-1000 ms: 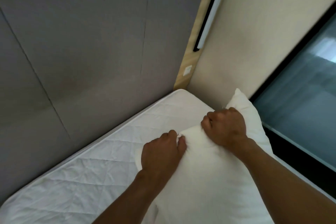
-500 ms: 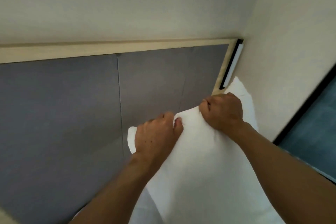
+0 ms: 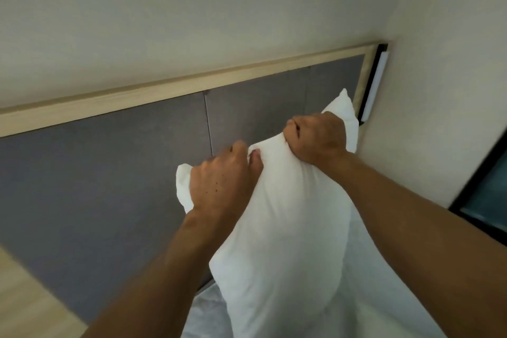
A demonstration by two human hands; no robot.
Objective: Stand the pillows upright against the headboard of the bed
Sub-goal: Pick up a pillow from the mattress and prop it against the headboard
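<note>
Head view: left hand [image 3: 219, 186] and right hand [image 3: 318, 137] pinch the white pillow's [image 3: 279, 228] top edge, so it hangs upright before the grey headboard [image 3: 109, 173].

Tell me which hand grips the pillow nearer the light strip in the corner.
The right hand. It clutches the pillow beside the light strip; the left hand grips the opposite end.
</note>
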